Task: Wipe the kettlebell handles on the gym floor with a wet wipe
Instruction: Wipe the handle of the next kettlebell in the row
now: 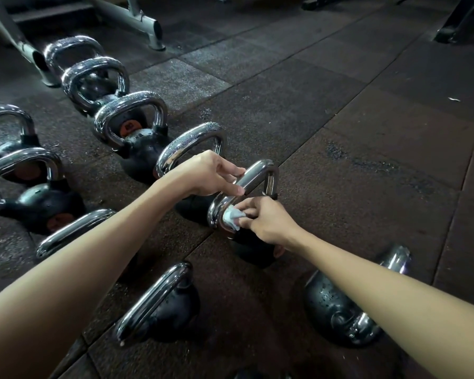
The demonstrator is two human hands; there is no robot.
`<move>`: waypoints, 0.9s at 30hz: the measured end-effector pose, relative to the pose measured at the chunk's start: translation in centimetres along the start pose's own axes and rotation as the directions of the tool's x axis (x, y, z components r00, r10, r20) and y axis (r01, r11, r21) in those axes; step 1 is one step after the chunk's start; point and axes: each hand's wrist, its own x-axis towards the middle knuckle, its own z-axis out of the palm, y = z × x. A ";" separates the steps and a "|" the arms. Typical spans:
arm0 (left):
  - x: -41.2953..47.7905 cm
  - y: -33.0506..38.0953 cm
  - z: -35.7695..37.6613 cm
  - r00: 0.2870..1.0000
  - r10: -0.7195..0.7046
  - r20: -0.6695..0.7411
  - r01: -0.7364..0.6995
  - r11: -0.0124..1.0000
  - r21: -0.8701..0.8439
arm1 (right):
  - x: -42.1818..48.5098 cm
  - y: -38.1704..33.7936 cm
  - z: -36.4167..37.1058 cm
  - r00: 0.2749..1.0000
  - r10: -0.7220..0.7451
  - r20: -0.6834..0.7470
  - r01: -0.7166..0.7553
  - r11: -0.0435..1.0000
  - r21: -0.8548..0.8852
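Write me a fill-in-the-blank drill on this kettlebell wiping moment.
The right hand pinches a ____ against the chrome handle. The left hand grips the same ____. The kettlebells sit on the rubber ____.
Missing: wet wipe; handle; floor.

- Bare left forearm [93, 266], long and slim, uncovered from the lower left corner to mid-frame.
- Bare right forearm [381, 285], equally slim, uncovered from the lower right edge inward.
- Ungloved left hand [203, 173] and right hand [268, 222] at centre frame.
- Short, plain nail on the left thumb [240, 190].
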 end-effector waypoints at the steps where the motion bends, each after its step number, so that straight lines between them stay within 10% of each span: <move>1: 0.1 0.1 0.0 1.000 0.003 0.000 -0.003 1.000 0.003 | 0.4 0.1 0.1 1.000 0.010 0.000 -0.010 1.000 -0.007; 8: 0.4 0.8 0.1 1.000 0.017 0.008 -0.017 1.000 0.011 | 0.1 -1.5 0.1 0.996 0.062 0.061 -0.079 0.937 0.340; 18: 0.3 1.4 0.2 1.000 0.022 -0.022 -0.021 0.999 0.048 | -0.8 -0.8 -0.7 1.000 -0.014 -0.019 0.019 0.971 0.237; 27: 0.3 -0.5 -0.7 1.000 -0.012 0.011 0.012 0.999 -0.039 | -1.0 -1.8 1.3 0.995 0.077 -0.063 -0.019 0.769 0.639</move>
